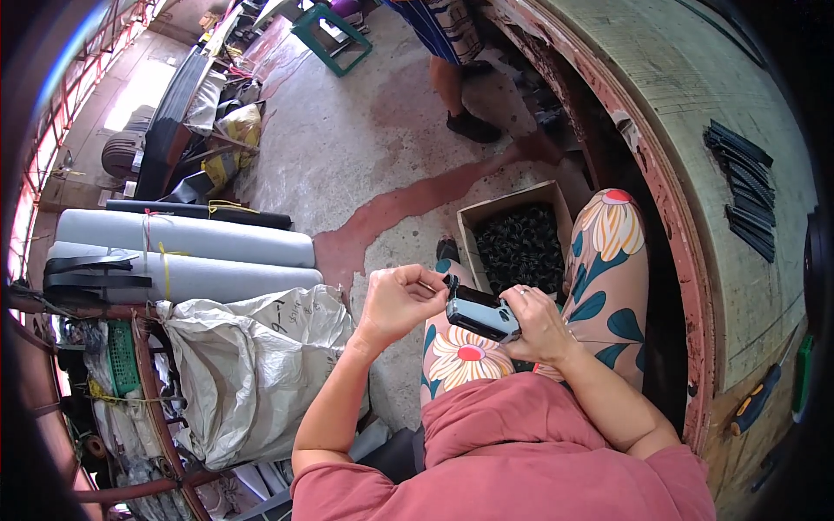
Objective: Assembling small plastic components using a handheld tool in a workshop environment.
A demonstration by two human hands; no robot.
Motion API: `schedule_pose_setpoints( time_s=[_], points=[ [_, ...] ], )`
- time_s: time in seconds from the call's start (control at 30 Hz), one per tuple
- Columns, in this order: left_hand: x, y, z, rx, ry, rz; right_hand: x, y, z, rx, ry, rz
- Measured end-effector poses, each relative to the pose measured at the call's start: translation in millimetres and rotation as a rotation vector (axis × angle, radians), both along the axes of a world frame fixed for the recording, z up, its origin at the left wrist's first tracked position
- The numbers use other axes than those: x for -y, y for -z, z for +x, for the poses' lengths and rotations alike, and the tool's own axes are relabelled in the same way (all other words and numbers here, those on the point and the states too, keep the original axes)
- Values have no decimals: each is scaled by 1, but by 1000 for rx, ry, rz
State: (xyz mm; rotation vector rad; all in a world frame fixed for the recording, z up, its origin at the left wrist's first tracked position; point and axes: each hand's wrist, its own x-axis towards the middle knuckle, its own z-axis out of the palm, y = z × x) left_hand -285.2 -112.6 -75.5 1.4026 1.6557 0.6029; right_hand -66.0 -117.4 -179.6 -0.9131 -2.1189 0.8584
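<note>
Above my lap, my right hand (537, 324) is wrapped round a boxy grey-and-black handheld device (479, 314). I cannot tell its exact kind. My left hand (401, 301) is closed in a pinch at the device's far left end, on a small black piece (451, 282). That piece touches or nearly touches the device's tip, and the fingers partly hide it. Just beyond my hands, a shallow open box (464, 218) stands on the floor between my knees, holding many small black looped pieces (519, 247).
A wooden bench (665, 95) along my right carries a bundle of black strips (741, 187). A screwdriver (755, 400) lies near its edge. Grey rolls (187, 273) and a white sack (252, 373) stand left. Ahead are a green stool (331, 39) and another person's leg (446, 87).
</note>
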Motion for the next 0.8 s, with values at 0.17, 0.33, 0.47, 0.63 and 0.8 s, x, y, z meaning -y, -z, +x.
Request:
schedule_pose_setpoints(
  time_s=[0.17, 0.33, 0.47, 0.63, 0.8],
  points=[
    [2, -3, 3, 10, 14, 7, 1, -1, 0, -2, 11, 22],
    [1, -6, 6, 0, 33, 20, 1, 0, 1, -6, 22, 30],
    [-1, -8, 7, -12, 64, 52, 0, 4, 1, -43, 33, 43],
    [-4, -8, 7, 62, 94, 141, 0, 6, 2, -80, 34, -39],
    [-5, 20, 12, 555, -306, 119, 9, -14, -4, -388, 68, -351]
  ],
)
